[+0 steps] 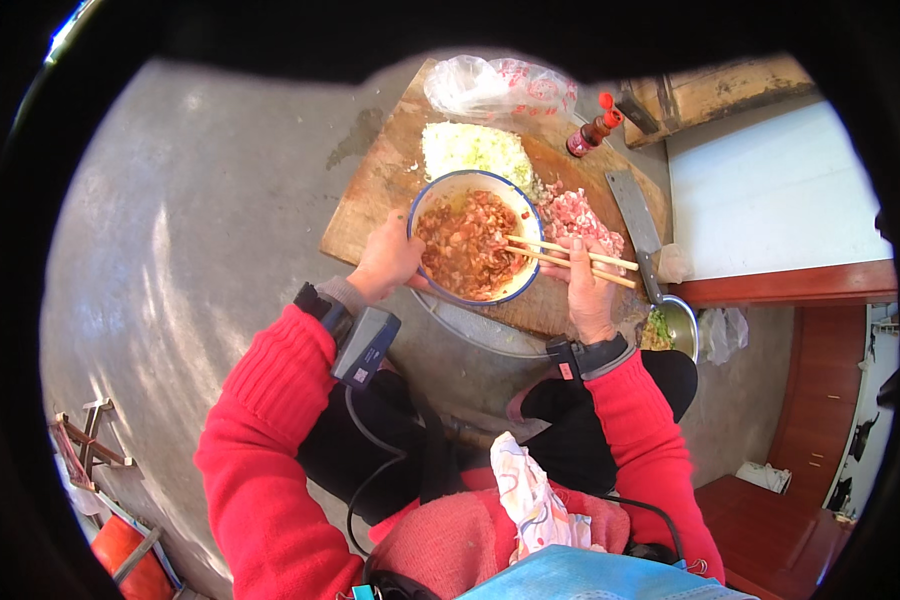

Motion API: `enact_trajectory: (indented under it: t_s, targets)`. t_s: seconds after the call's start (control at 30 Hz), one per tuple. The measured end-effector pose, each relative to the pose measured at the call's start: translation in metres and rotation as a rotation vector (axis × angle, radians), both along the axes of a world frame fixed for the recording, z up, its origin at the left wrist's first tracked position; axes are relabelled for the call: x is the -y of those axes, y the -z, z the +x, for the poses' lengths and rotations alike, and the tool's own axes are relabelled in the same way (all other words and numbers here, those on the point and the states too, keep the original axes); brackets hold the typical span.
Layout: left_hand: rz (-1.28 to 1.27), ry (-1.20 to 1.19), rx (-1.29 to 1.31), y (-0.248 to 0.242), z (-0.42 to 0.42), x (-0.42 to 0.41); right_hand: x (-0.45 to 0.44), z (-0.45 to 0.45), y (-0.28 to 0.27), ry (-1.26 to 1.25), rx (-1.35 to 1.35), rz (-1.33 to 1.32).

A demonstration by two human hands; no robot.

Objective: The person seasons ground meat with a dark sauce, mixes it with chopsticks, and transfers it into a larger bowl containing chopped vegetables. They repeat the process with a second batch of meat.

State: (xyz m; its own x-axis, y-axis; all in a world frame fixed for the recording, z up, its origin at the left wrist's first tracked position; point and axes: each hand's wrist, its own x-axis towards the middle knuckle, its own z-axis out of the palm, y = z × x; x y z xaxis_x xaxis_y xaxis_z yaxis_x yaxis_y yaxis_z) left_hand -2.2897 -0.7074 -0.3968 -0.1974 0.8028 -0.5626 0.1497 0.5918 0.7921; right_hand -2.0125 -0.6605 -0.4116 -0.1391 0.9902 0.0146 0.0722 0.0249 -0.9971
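Note:
My left hand (390, 256) grips the left rim of a cream enamel bowl (526, 225) with a blue edge, thumb over the lip and the other fingers partly hidden beneath. Inside lies wet minced meat (469, 240) in brown liquid. A pair of wooden chopsticks (570, 253) is held in my right hand (589, 289), their tips in the meat at the bowl's right side. Behind the bowl, chopped pale green vegetable (474, 148) forms a heap on a wooden cutting board (379, 184). Pink chopped raw meat (576, 214) lies just right of the bowl.
A cleaver (634, 217) rests along the board's right edge. Near the far right corner stands a sauce bottle (592, 135) with its red cap flipped up. A clear plastic bag (495, 86) lies at the back. Below right is a metal basin (682, 326) with green scraps.

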Motion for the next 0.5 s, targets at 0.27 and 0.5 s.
enact_trajectory:
  t_s: [0.27,0.5]
  targets:
    - [-0.009,0.025,0.002,-0.003,0.001,-0.001,-0.003,-0.029,-0.019,-0.153,0.008,-0.007]
    - [-0.001,0.029,0.026,0.007,-0.001,-0.003,0.019,-0.030,-0.037,-0.214,0.068,-0.006]
